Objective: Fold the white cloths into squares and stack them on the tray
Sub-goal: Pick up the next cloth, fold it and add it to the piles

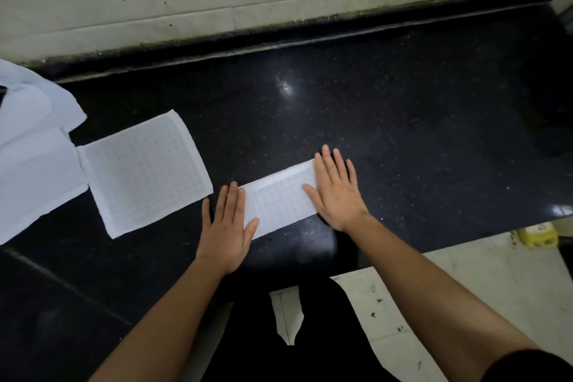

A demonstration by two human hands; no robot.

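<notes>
- The left hand (pixel 226 226) is laid flat with fingers straight at the near-left end of the cloth strip (pixel 279 200). Nothing is gripped, and the thumb is rested across the strip's edge.
- The right hand (pixel 336 192) is likewise spread flat and pressed on the strip's far-right end, with nothing pinched.
- The strip lies between the two palms and partly under them, on the black counter (pixel 403 133), near its front edge.
- The step in hand is judged to be the smoothing of a long fold before it is halved into a square. It would be done well if the layers were pressed outward from the middle, so that no crease is trapped, and if the long edges were checked for alignment.
- For the halving, one end should be pinched at both corners and carried over to meet the other end.
- A folded square (pixel 145 174) lies just left of the left hand, apart from the strip.
- Further left, a pile of unfolded cloths (pixel 31 149) is seen just beside that square.
- No tray is seen, so the stacking place cannot be told.
</notes>
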